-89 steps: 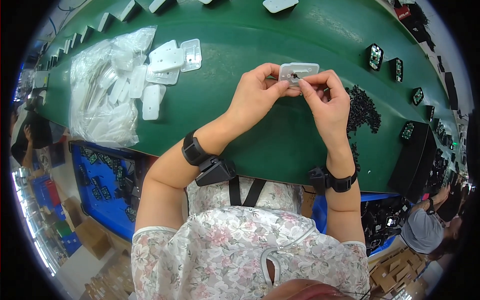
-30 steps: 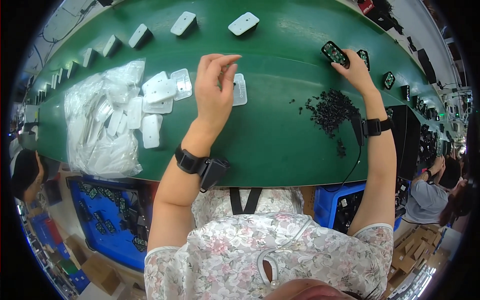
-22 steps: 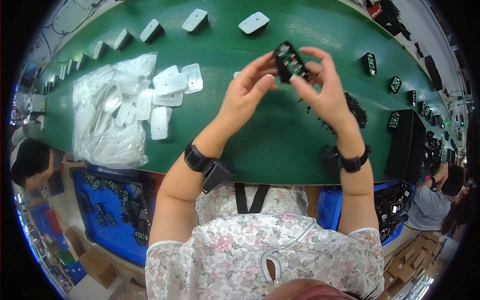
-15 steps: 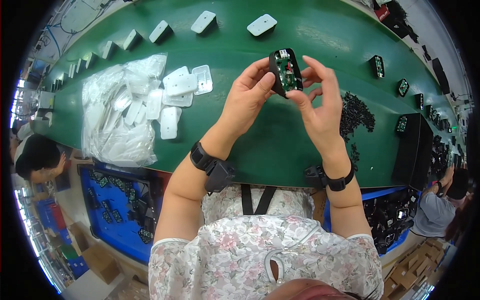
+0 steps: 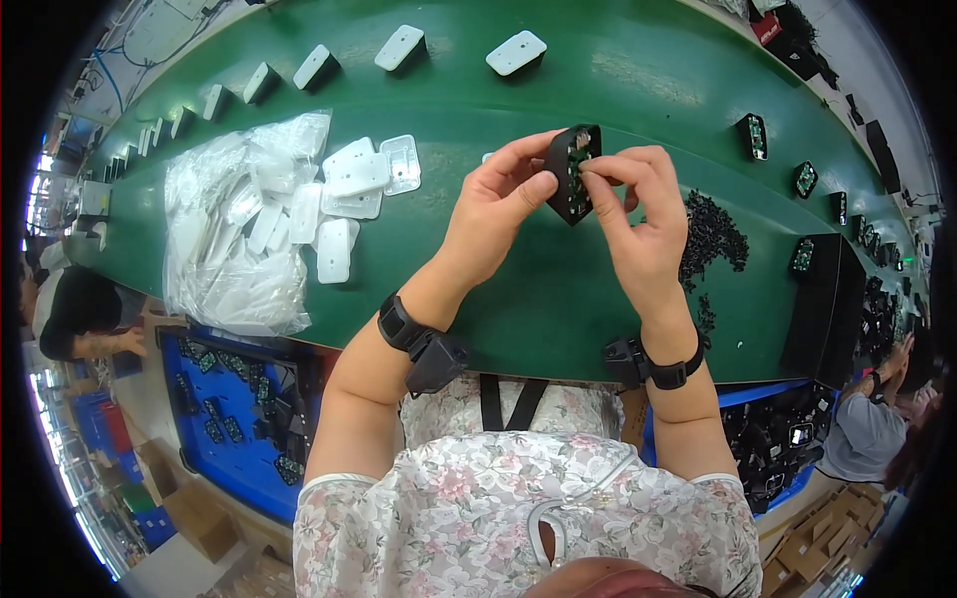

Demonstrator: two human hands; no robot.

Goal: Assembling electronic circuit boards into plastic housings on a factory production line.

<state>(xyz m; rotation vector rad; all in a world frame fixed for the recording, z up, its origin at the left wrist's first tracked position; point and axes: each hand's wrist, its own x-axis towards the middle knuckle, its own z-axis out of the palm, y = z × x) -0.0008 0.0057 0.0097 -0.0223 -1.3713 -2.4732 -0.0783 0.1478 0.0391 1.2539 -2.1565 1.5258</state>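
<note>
My left hand [image 5: 495,204] grips a black plastic housing [image 5: 560,171] by its side, thumb near the front edge, and holds it tilted above the green table. Inside the housing sits a green circuit board [image 5: 577,159], turned partly away from view. The fingertips of my right hand [image 5: 643,204] are pinched together at the board's face; whatever lies between them is too small to make out. A heap of small black parts [image 5: 716,234] lies just right of that hand. Left of my hands are several white plastic covers [image 5: 357,176], loosely stacked.
A clear plastic bag [image 5: 239,289] of white covers lies at left. White-topped units [image 5: 516,53] line the far side. Black housings with boards [image 5: 755,137] stand at right, near a black box [image 5: 823,309]. Blue trays [image 5: 214,394] sit below the near edge. Other people work at both sides.
The housing has come slightly nearer and turned, so its board shows edge-on. My right hand has gone from spread fingers beside it to a pinch at the board.
</note>
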